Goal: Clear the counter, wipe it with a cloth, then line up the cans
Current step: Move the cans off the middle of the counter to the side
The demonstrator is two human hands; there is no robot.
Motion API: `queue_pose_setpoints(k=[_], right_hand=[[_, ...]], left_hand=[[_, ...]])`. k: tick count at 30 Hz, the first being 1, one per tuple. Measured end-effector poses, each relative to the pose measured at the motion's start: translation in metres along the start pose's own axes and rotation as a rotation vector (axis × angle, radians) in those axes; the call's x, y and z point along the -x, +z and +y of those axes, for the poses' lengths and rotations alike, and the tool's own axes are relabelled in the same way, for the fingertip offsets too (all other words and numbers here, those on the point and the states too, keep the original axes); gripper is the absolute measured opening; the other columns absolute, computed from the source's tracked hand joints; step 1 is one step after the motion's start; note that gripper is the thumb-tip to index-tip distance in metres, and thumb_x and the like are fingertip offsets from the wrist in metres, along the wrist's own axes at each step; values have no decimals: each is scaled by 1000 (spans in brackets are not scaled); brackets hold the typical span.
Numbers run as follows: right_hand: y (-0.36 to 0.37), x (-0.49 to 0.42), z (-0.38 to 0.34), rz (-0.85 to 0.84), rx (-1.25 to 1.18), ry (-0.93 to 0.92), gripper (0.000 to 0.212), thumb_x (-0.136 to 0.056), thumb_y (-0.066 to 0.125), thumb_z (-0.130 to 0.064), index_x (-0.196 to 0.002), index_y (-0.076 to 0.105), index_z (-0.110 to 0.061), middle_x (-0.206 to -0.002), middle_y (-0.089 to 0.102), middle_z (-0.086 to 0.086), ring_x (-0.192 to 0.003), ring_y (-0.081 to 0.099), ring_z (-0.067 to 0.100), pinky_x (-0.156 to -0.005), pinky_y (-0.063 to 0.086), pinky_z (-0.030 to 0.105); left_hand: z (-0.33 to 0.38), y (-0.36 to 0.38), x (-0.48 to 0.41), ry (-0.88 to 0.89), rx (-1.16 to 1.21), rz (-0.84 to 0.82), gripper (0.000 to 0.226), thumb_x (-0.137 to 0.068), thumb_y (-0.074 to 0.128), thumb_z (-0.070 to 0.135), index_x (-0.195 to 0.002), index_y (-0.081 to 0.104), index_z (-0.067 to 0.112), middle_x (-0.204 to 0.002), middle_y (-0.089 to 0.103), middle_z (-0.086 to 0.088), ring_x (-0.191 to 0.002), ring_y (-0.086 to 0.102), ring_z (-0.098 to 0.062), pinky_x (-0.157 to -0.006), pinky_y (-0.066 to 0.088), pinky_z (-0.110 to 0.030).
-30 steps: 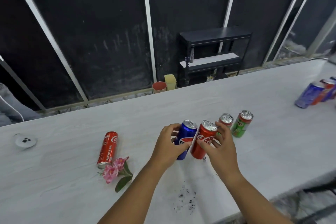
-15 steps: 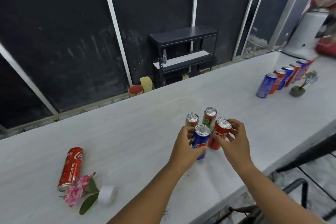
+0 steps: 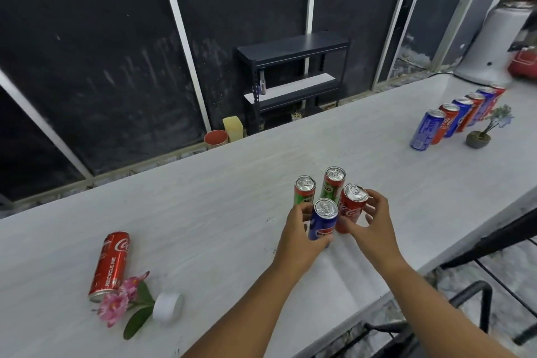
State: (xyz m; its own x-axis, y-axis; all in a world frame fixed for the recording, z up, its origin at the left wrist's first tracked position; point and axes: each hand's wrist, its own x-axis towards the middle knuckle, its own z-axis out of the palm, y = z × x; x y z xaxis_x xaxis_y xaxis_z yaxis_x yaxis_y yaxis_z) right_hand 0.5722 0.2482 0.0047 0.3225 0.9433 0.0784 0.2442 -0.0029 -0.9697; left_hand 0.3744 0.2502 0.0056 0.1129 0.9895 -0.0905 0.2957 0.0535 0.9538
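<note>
On the white counter (image 3: pixel 220 206), my left hand (image 3: pixel 299 234) grips an upright blue Pepsi can (image 3: pixel 322 219). My right hand (image 3: pixel 370 219) wraps around an upright red Coca-Cola can (image 3: pixel 350 208) right beside it. Just behind them stand two green-and-red cans (image 3: pixel 304 189) (image 3: pixel 333 182). Another red Coca-Cola can (image 3: pixel 110 264) lies on its side at the left. A row of several blue and red cans (image 3: pixel 459 116) stands at the far right. No cloth is in view.
A pink artificial flower (image 3: pixel 122 299) and a white tape roll (image 3: pixel 167 306) lie by the fallen can. A small potted plant (image 3: pixel 482 132) stands beside the far row. The counter's front edge runs to my right, with a black metal frame (image 3: pixel 470 296) below it.
The view has swung right, bringing the far can row and plant into sight. My hands have carried the blue and red cans up against the two green cans.
</note>
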Motion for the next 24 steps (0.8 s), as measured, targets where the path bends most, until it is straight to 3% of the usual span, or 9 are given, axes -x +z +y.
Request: queue_pose_setpoints(k=[4,9,12,18,24], right_hand=[[-1,36,15,69,-13,60,82,-77,97,-31,-137,43,-46,-141,51,-31,-130,54,-4,-109,42,31],[13,91,23,19,-3,110,74,-80,94,-32,-134,46,-45,-139,53,-26,-133,51,-4,-115,38,31],[30,110,17,-20,37,99,74,-78,94,-38,-135,46,-43,-138,55,-24,-131,51,-7,-114,37,30],[75,140,7,-111,92,70,68,-76,92,-53,-127,48,-57,-135,57,-28,-129,50,-9,-109,37,28],[97,152,12,-153,311,18,65,-84,75,-69,-139,47,-50,-140,50,-28,-136,47,7,-115,41,41]], left_hand=[[-15,-25,18,0,-37,-7,85,-78,96,38,-143,42,51,-150,50,24,-136,52,-3,-110,49,-25],[-47,-93,49,30,-93,137,70,-83,90,48,-141,50,49,-145,51,34,-136,48,12,-112,40,-16],[-55,-134,63,24,-146,214,61,-86,86,52,-138,54,48,-141,52,34,-134,49,11,-107,40,-16],[-70,-227,87,-30,-344,434,55,-90,84,47,-138,58,37,-144,55,15,-132,53,-6,-101,43,-25],[-93,-333,108,-393,-578,678,77,-88,85,50,-150,51,19,-148,55,-8,-136,52,-32,-105,53,-52]])
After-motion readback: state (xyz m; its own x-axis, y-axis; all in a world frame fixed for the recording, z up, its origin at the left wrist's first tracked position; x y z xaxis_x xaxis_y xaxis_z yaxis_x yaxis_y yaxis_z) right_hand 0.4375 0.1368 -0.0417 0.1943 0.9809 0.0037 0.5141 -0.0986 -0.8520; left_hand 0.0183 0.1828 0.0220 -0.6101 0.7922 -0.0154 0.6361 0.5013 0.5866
